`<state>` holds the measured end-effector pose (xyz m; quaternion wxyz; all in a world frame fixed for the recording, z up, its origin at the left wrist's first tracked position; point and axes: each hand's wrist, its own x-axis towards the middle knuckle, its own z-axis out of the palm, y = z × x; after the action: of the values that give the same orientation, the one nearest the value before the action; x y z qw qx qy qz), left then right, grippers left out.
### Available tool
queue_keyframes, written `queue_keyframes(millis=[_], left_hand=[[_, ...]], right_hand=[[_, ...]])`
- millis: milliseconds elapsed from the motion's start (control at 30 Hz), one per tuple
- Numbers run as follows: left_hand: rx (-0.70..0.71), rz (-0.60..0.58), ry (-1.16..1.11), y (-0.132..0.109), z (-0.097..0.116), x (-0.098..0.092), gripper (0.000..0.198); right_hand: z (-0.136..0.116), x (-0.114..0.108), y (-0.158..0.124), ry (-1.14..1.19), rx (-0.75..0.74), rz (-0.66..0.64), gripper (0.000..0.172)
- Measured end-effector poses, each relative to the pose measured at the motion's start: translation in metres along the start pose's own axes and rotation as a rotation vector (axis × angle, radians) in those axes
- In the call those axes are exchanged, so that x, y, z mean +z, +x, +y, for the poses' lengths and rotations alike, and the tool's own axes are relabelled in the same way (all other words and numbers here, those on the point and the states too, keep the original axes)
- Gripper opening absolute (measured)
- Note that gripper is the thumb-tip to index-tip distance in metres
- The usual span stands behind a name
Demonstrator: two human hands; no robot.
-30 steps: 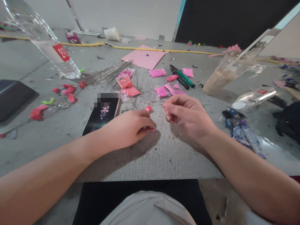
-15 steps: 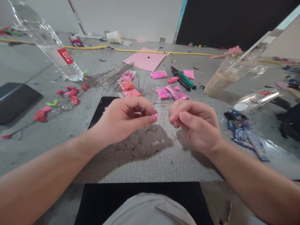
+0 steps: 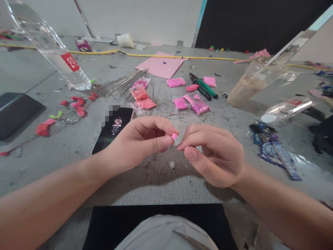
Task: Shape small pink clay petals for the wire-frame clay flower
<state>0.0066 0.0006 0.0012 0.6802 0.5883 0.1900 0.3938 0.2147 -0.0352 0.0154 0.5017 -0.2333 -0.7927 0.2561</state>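
Observation:
Between the thumb and forefinger of my left hand [image 3: 145,139] is a small pink lump of modelling clay [image 3: 174,136], its rounded end sticking out past the fingertips. My right hand [image 3: 214,152] is closed in a pinch just to the right, its fingertips close to the lump but apart from it. A sliver of pink clay [image 3: 186,148] shows at the right thumb tip; most of it is hidden by the fingers. Beyond the hands lie several packets of pink clay [image 3: 180,102] and red-orange clay packets [image 3: 144,103].
A lit phone [image 3: 114,126] lies partly behind my left hand. Farther back are green-handled pliers [image 3: 204,88], thin metal wires [image 3: 122,83] and pink paper [image 3: 161,66]. A water bottle [image 3: 62,59] stands left; a cup of brown drink [image 3: 244,86] and keys [image 3: 260,130] are right.
My right hand has moved left and slightly down, closer to the left hand. My left hand has shifted slightly down, and more of the phone shows behind it.

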Motion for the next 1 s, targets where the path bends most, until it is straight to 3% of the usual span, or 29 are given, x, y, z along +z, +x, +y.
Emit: queue_keyframes(millis=[300, 467, 1000], left_hand=[[-0.033, 0.035, -0.132, -0.0073, -0.0078, 0.0110, 0.007], [-0.005, 0.016, -0.152, -0.0076, -0.0109, 0.0100, 0.017], [0.007, 0.017, -0.130, -0.0075, -0.0073, 0.0100, 0.016]], right_hand=[[-0.0018, 0.0023, -0.0038, -0.095, -0.047, -0.017, 0.010], [0.0005, 0.0047, -0.0053, -0.130, -0.067, -0.006, 0.009], [0.0020, 0.0059, -0.0062, -0.224, -0.089, 0.025, 0.012]])
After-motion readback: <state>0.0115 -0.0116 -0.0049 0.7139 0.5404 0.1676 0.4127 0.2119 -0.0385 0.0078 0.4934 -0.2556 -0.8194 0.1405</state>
